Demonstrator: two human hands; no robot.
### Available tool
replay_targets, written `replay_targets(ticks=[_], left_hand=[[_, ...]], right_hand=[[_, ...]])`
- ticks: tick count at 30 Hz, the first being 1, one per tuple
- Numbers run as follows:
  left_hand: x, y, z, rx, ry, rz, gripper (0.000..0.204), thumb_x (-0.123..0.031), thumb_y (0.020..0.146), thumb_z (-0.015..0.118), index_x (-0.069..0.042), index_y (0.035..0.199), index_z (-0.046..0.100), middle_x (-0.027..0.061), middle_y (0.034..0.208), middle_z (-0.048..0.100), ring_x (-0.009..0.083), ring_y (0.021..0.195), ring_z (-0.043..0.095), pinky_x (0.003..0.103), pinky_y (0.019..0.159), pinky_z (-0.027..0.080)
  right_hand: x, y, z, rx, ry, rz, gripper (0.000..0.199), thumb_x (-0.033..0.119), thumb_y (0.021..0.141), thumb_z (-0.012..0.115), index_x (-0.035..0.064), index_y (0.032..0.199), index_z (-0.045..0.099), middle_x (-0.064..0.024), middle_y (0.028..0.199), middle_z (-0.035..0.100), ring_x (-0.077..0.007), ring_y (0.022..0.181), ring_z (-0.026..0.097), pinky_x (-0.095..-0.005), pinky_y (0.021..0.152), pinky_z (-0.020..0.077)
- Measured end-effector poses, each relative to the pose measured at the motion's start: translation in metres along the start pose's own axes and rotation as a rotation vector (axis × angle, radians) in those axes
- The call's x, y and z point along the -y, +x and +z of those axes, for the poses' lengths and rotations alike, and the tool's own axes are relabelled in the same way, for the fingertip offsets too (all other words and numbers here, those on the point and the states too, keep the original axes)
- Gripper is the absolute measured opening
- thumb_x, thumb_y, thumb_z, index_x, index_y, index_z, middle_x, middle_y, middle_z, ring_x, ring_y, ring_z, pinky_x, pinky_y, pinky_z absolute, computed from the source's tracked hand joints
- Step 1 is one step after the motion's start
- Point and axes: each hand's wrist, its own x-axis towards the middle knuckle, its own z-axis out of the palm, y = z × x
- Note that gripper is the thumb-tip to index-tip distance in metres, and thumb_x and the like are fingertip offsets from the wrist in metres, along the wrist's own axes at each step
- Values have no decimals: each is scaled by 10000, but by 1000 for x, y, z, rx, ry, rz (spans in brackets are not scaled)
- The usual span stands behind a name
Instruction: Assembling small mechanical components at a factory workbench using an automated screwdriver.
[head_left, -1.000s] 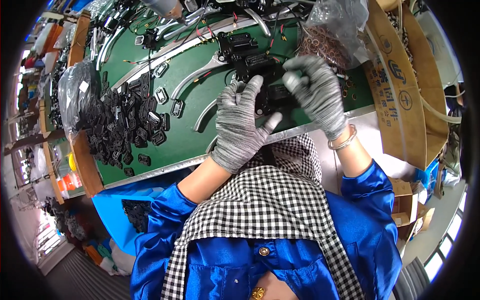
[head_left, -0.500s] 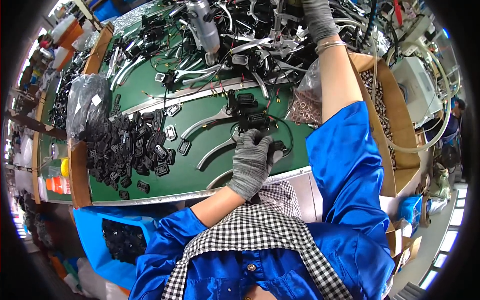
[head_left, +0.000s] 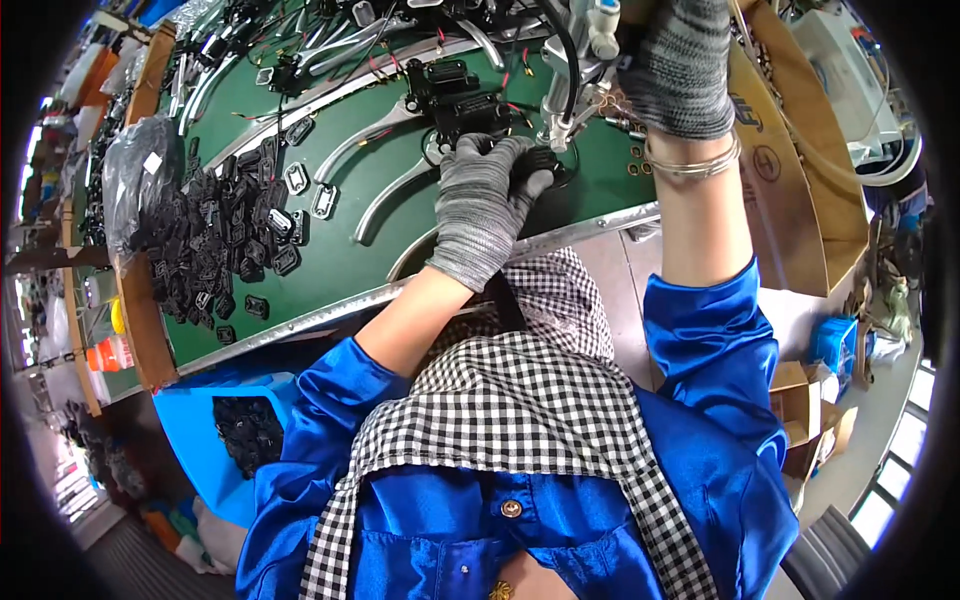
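Observation:
My left hand (head_left: 482, 205), in a grey knit glove, presses down on a small black part (head_left: 540, 162) on the green bench top (head_left: 340, 270). My right hand (head_left: 680, 65), gloved the same, is raised at the upper right and grips a hanging metal power screwdriver (head_left: 575, 70). The tool's tip points down just above the black part. Silver lever arms (head_left: 385, 195) and black housings (head_left: 450, 85) with wires lie beyond my left hand.
A heap of small black plastic parts (head_left: 215, 245) covers the bench's left side next to a plastic bag (head_left: 140, 170). A cardboard box (head_left: 800, 200) stands at the right. A blue bin (head_left: 215, 430) with black parts sits below the bench edge.
My right hand left the black part, reached up and away, and now comes back holding the hanging screwdriver over the part. My left hand stayed on the part.

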Motion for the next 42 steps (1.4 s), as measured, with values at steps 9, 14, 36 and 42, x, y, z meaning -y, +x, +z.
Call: replay_targets(ticks=[9, 14, 36, 42], left_hand=[[-10, -1, 4, 15, 73, -70, 442, -350, 776, 756, -116, 1135, 651, 200, 1111, 552, 377, 1009, 555, 455, 874, 490], [-14, 1, 3, 23, 70, -86, 456, -352, 777, 759, -110, 1147, 648, 202, 1119, 547, 379, 1024, 552, 454, 881, 486], [-14, 0, 17, -13, 59, -57, 460, -380, 774, 748, -131, 1146, 648, 225, 1151, 542, 378, 1019, 566, 459, 877, 490], [-12, 5, 18, -13, 109, -35, 467, -380, 768, 750, -134, 1151, 646, 219, 1155, 543, 367, 1021, 567, 454, 875, 491]], right_hand=[[-10, 0, 5, -29, -77, -129, 323, 275, 946, 614, 54, 1181, 592, -45, 993, 649, -141, 871, 609, -238, 762, 482], [-11, -5, -7, -56, -101, -170, 315, 277, 948, 611, 53, 1169, 594, -45, 984, 649, -142, 866, 609, -239, 760, 483], [-8, -10, -19, -133, -250, -396, 288, 289, 956, 598, 49, 1115, 604, -48, 948, 650, -148, 845, 607, -245, 751, 484], [-15, -13, -27, -169, -287, -452, 283, 292, 959, 595, 47, 1100, 607, -48, 939, 650, -150, 840, 607, -246, 749, 484]])
